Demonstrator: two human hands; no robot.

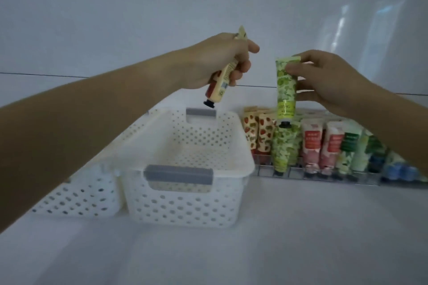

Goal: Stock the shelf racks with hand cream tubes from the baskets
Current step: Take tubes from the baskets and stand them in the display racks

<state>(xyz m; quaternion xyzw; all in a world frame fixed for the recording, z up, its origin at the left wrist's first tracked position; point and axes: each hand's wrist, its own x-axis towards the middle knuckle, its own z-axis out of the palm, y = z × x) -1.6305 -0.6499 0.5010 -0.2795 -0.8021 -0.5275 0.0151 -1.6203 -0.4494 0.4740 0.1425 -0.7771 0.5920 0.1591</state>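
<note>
My left hand (217,60) grips a cream-yellow hand cream tube (222,83), black cap down and tilted, above the far rim of a white perforated basket (185,192). My right hand (328,81) holds a green patterned tube (286,90) upright, cap down, just over the green row in the wire shelf rack (324,178). The rack holds rows of tubes: strawberry-print (257,134), green (283,148), pink-and-red (315,146), then green-white and blue ones at the right. The basket's inside looks bare of tubes.
A second white perforated basket (76,194) sits left of the first, partly behind my left forearm. Both stand on a pale shelf surface (254,250). A plain white back wall (162,7) rises behind everything.
</note>
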